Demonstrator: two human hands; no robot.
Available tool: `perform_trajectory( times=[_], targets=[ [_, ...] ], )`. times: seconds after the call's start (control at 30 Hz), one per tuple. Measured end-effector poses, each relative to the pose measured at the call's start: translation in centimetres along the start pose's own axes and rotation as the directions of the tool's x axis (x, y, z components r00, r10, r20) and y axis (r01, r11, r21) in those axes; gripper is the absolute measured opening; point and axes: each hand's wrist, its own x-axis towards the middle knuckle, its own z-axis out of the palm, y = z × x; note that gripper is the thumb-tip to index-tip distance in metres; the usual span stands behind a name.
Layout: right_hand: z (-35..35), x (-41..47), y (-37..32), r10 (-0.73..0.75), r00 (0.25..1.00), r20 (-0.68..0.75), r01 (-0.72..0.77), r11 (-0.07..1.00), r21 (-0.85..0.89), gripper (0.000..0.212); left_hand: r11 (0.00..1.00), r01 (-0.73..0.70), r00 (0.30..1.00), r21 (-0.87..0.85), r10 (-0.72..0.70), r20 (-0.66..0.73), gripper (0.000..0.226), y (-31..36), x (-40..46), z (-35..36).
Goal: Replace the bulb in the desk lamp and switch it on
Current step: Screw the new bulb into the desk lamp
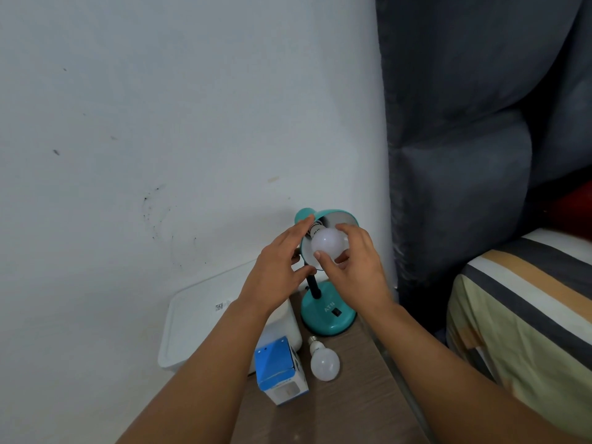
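nearest the camera, well below both sets of fingers: a blue and white bulb box [282, 373] stood upright on the table [346, 408], with a spare bulb [324, 362] lying on its side just beside it, screw base pointed up toward the lamp, touched by neither hand. impossible to tell from looks alone which bulb was the old one.

a little farther, directly under the right hand: the teal lamp base [326, 318], its black switch [335, 312] facing up, untouched and well clear of any fingertip. to the left of it, under the left wrist, a white bin [205, 328].

then the hands themselves. right hand [355, 270] curled round the white bulb [328, 243], thumb on its near lower side, fingers wrapped over the far upper side, a pinch on the globe. left hand [275, 270] to the left of the bulb, fingers straight and loosely spread, laid along the outside of the lamp shade [333, 216], seemingly steadying it; thumb near the black neck below, contact there not clear.

the deciding relation: bulb's long axis ran from the right palm up and left into the shade, metal thread [315, 225] showing beyond the fingertips at the socket end, so not seated fully. judged mid-screwing; whether going in or coming out could not be told. any twist would have to turn about that slanted axis, with the left hand holding the shade against it.

farthest: white wall [160, 123], dark curtain [464, 123], and a striped bed [528, 315] off to the right.
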Motion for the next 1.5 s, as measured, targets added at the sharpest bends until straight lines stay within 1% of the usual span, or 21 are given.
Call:
perform_trajectory(
  times=[0.1,0.2,0.27,0.33,0.43,0.47,0.53,0.6,0.67,0.73,0.83,0.9,0.97,1.03,1.13,1.27,1.33,1.4,1.5],
  targets=[
    [0.1,0.0,0.1,-0.055,0.998,0.044,0.056,0.998,-0.009,0.061,1.0,0.004,1.0,-0.002,-0.004,-0.002,0.09,0.0,0.0,0.1],
    [0.0,-0.1,0.3,-0.047,0.997,0.064,0.05,0.998,-0.034,0.064,1.0,-0.001,1.0,0.001,0.001,-0.002,0.091,-0.1,0.0,0.0],
    [0.0,-0.2,0.2,0.003,0.999,0.045,-0.002,1.0,-0.01,0.059,1.0,-0.007,1.0,0.011,0.007,-0.001,0.092,0.0,0.0,0.0],
    [0.0,0.0,0.0,0.091,0.996,0.006,-0.091,0.996,0.009,0.054,1.0,-0.004,1.0,0.011,0.004,-0.002,0.093,0.0,0.0,0.0],
    [0.0,0.1,-0.1,0.168,0.986,0.002,-0.168,0.986,0.023,0.057,1.0,-0.001,1.0,0.008,0.001,0.0,0.092,0.1,0.0,0.0],
    [-0.1,0.0,-0.1,0.159,0.987,0.01,-0.159,0.986,0.042,0.059,1.0,-0.002,1.0,0.009,0.002,0.0,0.092,0.1,0.1,0.0],
    [-0.1,-0.2,-0.1,0.094,0.995,0.031,-0.096,0.993,0.074,0.063,1.0,-0.004,1.0,0.014,0.004,-0.001,0.092,0.2,0.1,0.0],
    [0.0,-0.3,0.1,0.025,0.998,0.051,-0.029,0.995,0.095,0.06,1.0,0.0,1.0,0.004,0.0,-0.004,0.093,0.2,0.0,0.0],
    [0.2,-0.4,0.3,0.009,0.998,0.063,-0.016,0.994,0.108,0.061,1.0,0.003,1.0,-0.002,-0.003,-0.006,0.093,0.1,0.0,0.0],
    [0.2,-0.3,0.3,0.043,0.998,0.056,-0.049,0.992,0.113,0.06,1.0,-0.003,1.0,0.01,0.003,-0.003,0.093,0.1,0.0,0.0],
    [-0.1,0.0,-0.1,0.153,0.988,0.009,-0.153,0.985,0.077,0.054,1.0,0.002,1.0,0.009,-0.002,0.001,0.092,0.3,-0.1,-0.1],
    [-0.1,0.2,-0.3,0.187,0.982,0.012,-0.187,0.98,0.065,0.056,1.0,0.001,1.0,0.011,-0.001,0.002,0.091,0.3,-0.1,0.0],
    [0.0,0.0,-0.2,0.175,0.984,0.045,-0.178,0.981,0.077,0.064,1.0,0.002,1.0,0.013,-0.002,0.004,0.091,0.3,-0.1,0.0],
    [0.0,-0.3,0.1,0.124,0.989,0.077,-0.13,0.988,0.086,0.07,1.0,0.005,1.0,0.001,-0.005,0.006,0.092,0.3,-0.1,0.0],
    [0.1,-0.5,0.7,0.051,0.994,0.1,-0.059,0.996,0.073,0.067,1.0,0.012,1.0,0.001,-0.012,0.01,0.092,0.2,-0.1,0.1],
    [0.0,-0.2,0.2,0.126,0.99,0.058,-0.128,0.991,0.031,0.059,1.0,0.023,1.0,-0.013,-0.023,0.01,0.092,0.2,-0.1,0.0],
    [-0.1,0.0,-0.1,0.145,0.989,0.031,-0.145,0.989,0.023,0.061,1.0,0.021,1.0,-0.01,-0.021,0.014,0.091,0.2,-0.1,0.0],
    [-0.2,0.0,-0.3,0.118,0.993,0.026,-0.12,0.991,0.063,0.065,1.0,0.014,1.0,-0.004,-0.014,0.016,0.091,0.1,-0.1,0.0],
    [-0.2,-0.1,-0.2,0.031,0.997,0.065,-0.037,0.995,0.093,0.062,1.0,0.017,1.0,-0.018,-0.017,0.015,0.091,0.2,-0.1,0.1]
  ],
)
